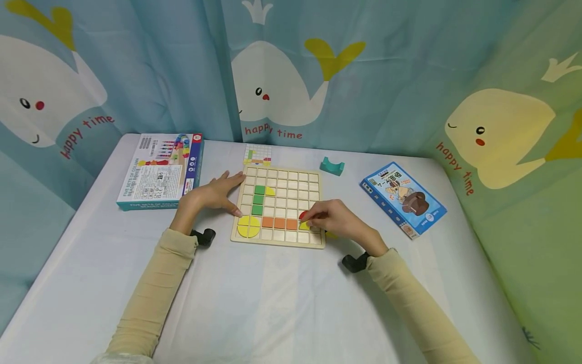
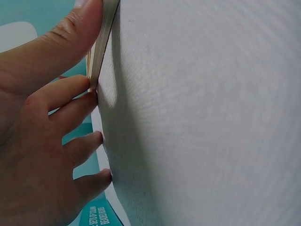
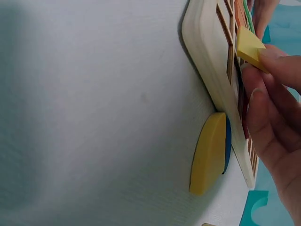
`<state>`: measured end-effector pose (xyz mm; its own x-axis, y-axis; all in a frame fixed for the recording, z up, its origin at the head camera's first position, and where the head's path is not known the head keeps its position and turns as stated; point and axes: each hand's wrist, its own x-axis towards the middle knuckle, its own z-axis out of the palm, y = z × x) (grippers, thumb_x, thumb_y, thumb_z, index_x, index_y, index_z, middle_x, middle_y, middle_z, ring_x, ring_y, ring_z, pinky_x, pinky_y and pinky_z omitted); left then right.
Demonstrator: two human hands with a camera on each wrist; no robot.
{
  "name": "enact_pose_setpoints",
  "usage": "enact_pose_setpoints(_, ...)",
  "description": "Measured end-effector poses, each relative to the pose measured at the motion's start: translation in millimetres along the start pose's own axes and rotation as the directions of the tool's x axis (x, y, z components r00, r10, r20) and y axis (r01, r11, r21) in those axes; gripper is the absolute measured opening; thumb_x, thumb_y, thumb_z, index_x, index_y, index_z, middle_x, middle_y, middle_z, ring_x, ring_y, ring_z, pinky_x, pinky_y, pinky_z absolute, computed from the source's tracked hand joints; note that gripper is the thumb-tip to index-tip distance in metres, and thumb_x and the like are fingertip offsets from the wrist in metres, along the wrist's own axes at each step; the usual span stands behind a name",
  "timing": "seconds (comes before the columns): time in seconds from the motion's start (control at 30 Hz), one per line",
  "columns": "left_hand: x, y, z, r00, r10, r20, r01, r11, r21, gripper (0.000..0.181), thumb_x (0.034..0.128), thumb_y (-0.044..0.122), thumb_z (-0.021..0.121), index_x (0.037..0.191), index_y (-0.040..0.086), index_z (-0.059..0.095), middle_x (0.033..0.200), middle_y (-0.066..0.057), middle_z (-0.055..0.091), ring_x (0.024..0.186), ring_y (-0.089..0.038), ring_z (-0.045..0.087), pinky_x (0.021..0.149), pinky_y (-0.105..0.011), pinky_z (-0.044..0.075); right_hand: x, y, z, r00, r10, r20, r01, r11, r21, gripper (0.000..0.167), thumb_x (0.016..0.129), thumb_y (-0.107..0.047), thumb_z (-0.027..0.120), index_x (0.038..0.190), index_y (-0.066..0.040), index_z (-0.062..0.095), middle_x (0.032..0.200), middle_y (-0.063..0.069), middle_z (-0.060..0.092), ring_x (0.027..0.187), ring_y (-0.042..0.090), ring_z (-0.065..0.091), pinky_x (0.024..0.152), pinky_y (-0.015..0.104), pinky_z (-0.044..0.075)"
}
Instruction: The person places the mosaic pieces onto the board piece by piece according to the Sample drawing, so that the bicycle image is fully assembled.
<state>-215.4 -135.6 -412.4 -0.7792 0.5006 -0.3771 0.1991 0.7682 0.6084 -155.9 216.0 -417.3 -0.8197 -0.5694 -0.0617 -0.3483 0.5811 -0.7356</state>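
Observation:
A wooden grid board (image 1: pixel 278 244) lies on the table, holding green square tiles (image 1: pixel 257 200), a row of orange square tiles (image 1: pixel 280 223), a yellow circle of quarter pieces (image 1: pixel 248 226) and a single yellow quarter (image 1: pixel 270 191). My left hand (image 1: pixel 211 193) rests against the board's left edge with fingers spread. Between thumb and fingers, my right hand (image 1: pixel 334 217) pinches a yellow quarter-circle tile (image 3: pixel 249 46), tilted over the lower right cells. A red tile (image 1: pixel 302 215) shows just beyond, partly hidden by the fingers.
Beside the board's right edge lie a yellow curved piece (image 3: pixel 208 153) and a blue piece (image 3: pixel 227 146). A pattern card (image 1: pixel 257 153) and a teal notched block (image 1: pixel 332 166) lie behind. Boxes flank the board: a bead-game box (image 1: pixel 159 174) left, a blue box (image 1: pixel 403 198) right.

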Motion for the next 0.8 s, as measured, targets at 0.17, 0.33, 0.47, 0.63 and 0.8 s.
enact_pose_setpoints(0.17,-0.5,0.3,0.5,1.0,-0.007,0.002,0.007,1.0,-0.001,0.107,0.085,0.027,0.084,0.166,0.012,0.016,0.174,-0.011,0.006,0.158,-0.045,-0.007,0.123,-0.073,0.001,0.5,-0.1,0.3,0.999,-0.034,0.013,0.034,0.999,-0.039,0.014,0.09,0.003,0.073,0.098,-0.004,0.082,0.096,0.008,0.077,0.084,0.014,0.067,0.075,0.021,0.056)
enact_pose_setpoints(0.33,-0.5,0.0,0.4,1.0,-0.009,0.003,0.009,1.0,-0.003,0.107,0.085,0.027,0.084,0.166,0.012,0.016,0.174,-0.01,0.006,0.158,-0.045,-0.007,0.123,-0.073,0.001,1.7,-1.2,0.4,0.998,-0.066,0.024,0.068,0.996,-0.066,0.015,0.091,0.004,0.071,0.098,-0.004,0.082,0.095,0.008,0.077,0.08,0.013,0.062,0.071,0.021,0.053)
enact_pose_setpoints(0.47,0.4,-0.2,0.8,1.0,0.0,0.0,0.0,1.0,0.001,0.107,0.0844,0.027,0.084,0.166,0.011,0.016,0.174,-0.011,0.007,0.159,-0.043,-0.007,0.124,-0.071,0.0,2.1,-2.2,0.4,0.997,-0.08,0.021,0.082,0.993,-0.09,0.016,0.091,0.005,0.071,0.098,-0.004,0.082,0.095,0.007,0.076,0.08,0.014,0.061,0.071,0.022,0.053)
enact_pose_setpoints(0.63,1.9,-0.4,0.7,1.0,0.014,-0.004,-0.014,1.0,0.012,0.108,0.0836,0.028,0.085,0.166,0.01,0.017,0.174,-0.01,0.008,0.159,-0.041,-0.006,0.125,-0.069,0.0,4.0,-0.6,2.3,0.995,-0.097,0.017,0.098,0.985,-0.141,0.017,0.09,0.006,0.072,0.097,-0.005,0.082,0.096,0.007,0.074,0.084,0.016,0.061,0.072,0.024,0.052)
enact_pose_setpoints(0.8,2.2,-0.9,0.5,1.0,0.003,-0.003,-0.003,1.0,0.01,0.109,0.0834,0.028,0.085,0.166,0.011,0.017,0.174,-0.009,0.008,0.159,-0.041,-0.007,0.124,-0.069,0.0,5.1,-0.5,3.2,0.995,-0.094,0.017,0.096,0.984,-0.15,0.016,0.09,0.005,0.072,0.096,-0.006,0.082,0.097,0.007,0.073,0.087,0.017,0.063,0.073,0.026,0.053)
